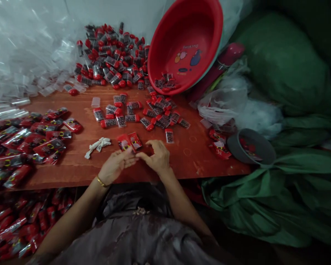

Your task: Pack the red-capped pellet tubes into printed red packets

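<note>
My left hand (116, 166), with a gold bangle at the wrist, is at the table's front edge. Its thumb lies over a slightly blurred red printed card (123, 141), which it appears to pinch against the fingers. Right beside that, more red cards (135, 140) lie on the table in a small stack. My right hand (158, 157) is close by, thumb and forefinger apart, its thumb near the left fingertips; I see nothing in it. Beyond the hands lie several clear, red-capped containers (132, 117) of dark pieces, and one stands alone (169, 136) near my right hand.
A large heap of red-capped containers (113, 59) lies at the back, beside a tilted red basin (190, 40). Clear empty sleeves (30, 81) and wrapped red packs (38, 138) fill the left. A crumpled white cloth (98, 146) and a grey bowl (237, 151) flank the hands.
</note>
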A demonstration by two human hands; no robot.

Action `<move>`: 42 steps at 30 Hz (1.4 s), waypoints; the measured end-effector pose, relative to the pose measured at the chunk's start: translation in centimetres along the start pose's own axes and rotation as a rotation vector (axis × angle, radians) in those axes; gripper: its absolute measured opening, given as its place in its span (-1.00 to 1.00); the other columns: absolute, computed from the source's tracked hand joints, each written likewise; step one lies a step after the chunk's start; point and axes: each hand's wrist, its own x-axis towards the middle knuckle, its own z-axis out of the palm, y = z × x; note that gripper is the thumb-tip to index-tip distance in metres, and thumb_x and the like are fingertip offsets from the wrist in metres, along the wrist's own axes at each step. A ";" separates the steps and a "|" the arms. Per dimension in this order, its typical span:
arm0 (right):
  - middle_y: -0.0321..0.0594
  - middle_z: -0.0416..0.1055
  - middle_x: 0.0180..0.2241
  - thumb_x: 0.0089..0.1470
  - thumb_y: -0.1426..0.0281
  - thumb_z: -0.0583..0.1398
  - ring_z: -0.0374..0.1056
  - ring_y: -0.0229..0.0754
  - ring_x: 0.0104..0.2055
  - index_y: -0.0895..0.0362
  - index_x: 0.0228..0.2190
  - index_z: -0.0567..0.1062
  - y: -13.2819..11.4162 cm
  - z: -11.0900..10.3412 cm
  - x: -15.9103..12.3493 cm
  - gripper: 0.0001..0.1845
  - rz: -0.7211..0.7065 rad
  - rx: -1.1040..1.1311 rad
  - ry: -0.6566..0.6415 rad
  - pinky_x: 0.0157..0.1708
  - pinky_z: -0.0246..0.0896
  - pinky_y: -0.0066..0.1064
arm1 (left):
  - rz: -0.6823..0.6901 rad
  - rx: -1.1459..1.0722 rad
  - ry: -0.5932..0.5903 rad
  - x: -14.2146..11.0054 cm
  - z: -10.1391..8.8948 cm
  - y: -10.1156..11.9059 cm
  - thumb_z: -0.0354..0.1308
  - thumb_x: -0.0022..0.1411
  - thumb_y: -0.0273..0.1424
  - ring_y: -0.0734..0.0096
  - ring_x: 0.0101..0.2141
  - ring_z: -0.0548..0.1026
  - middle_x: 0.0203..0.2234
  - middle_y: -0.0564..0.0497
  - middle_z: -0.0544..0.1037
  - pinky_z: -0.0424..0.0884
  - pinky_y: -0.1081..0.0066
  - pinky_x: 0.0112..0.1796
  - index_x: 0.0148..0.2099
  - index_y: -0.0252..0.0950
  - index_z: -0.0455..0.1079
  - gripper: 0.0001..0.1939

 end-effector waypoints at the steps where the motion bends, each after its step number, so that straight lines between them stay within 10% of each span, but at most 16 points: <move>1: -0.01 0.48 -0.24 0.07 0.09 0.14 0.35 -0.05 -0.17 0.20 -0.23 0.46 0.8 -0.4 0.4 -0.58 -0.003 -0.080 0.000 -0.12 0.24 -0.26 | 0.059 -0.030 0.064 -0.2 -1.1 1.4 0.34 -0.02 -0.23 0.36 -0.41 0.56 -0.46 -0.05 0.60 0.45 0.37 -0.26 -0.37 -0.34 0.45 -0.72; 8: 0.10 0.30 0.10 0.17 0.33 0.01 0.11 0.14 0.17 0.27 0.04 0.34 6.8 -1.0 -0.4 -0.55 0.243 -0.445 -0.047 0.08 0.04 0.00 | 0.608 -0.180 0.543 -1.6 -8.5 8.2 0.01 0.18 0.01 0.29 -0.14 0.53 -0.19 -0.10 0.58 0.43 0.31 -0.11 -0.27 -0.29 0.43 -0.55; 13: 0.10 0.28 0.11 0.18 0.26 0.02 0.07 0.10 0.20 0.25 -0.01 0.39 6.2 -0.1 -1.9 -0.57 0.168 -0.459 0.042 0.11 0.02 -0.03 | 0.982 0.913 0.548 1.1 -4.3 2.9 0.21 0.07 -0.16 0.08 0.13 0.31 0.06 -0.19 0.43 0.13 0.05 0.14 -0.04 -0.27 0.46 -0.56; 20: 0.07 0.34 0.05 0.18 0.27 0.04 0.15 0.07 0.16 0.20 -0.10 0.45 6.2 -0.2 -2.1 -0.64 0.130 -0.426 0.092 0.05 0.09 -0.08 | 0.869 1.726 0.410 4.8 -0.5 -0.7 0.10 0.21 -0.24 -0.09 0.24 0.07 0.19 -0.17 0.28 0.00 -0.13 0.16 -0.02 -0.15 0.49 -0.68; 28: -0.05 0.51 -0.16 0.16 0.30 0.09 0.35 -0.07 -0.04 0.14 -0.22 0.50 2.5 -0.8 -1.9 -0.75 0.037 -0.165 0.165 0.00 0.16 -0.18 | 0.976 1.560 0.477 4.2 -0.3 -1.2 0.08 0.22 -0.25 -0.05 0.26 0.04 0.19 -0.12 0.28 -0.07 -0.15 0.17 -0.10 -0.12 0.53 -0.73; 36: -0.27 0.44 -0.50 0.15 0.17 0.06 0.31 -0.28 -0.49 0.16 -0.41 0.45 -3.4 1.4 -0.3 -0.67 0.420 0.577 -0.066 -0.47 0.20 -0.48 | 1.046 1.286 0.428 1.3 2.6 -1.1 0.17 0.13 -0.32 0.00 0.28 -0.04 0.21 -0.05 0.26 -0.26 -0.10 0.21 -0.07 -0.09 0.50 -0.71; 42: -0.31 0.34 -0.61 0.16 0.21 0.01 0.22 -0.30 -0.55 0.11 -0.54 0.36 -2.8 1.1 -0.6 -0.66 0.431 0.552 -0.010 -0.50 0.13 -0.48 | 0.676 0.700 0.201 1.6 2.5 -1.7 0.23 0.05 -0.18 0.21 -0.23 0.52 -0.34 -0.04 0.60 0.38 0.31 -0.15 -0.20 -0.30 0.53 -0.66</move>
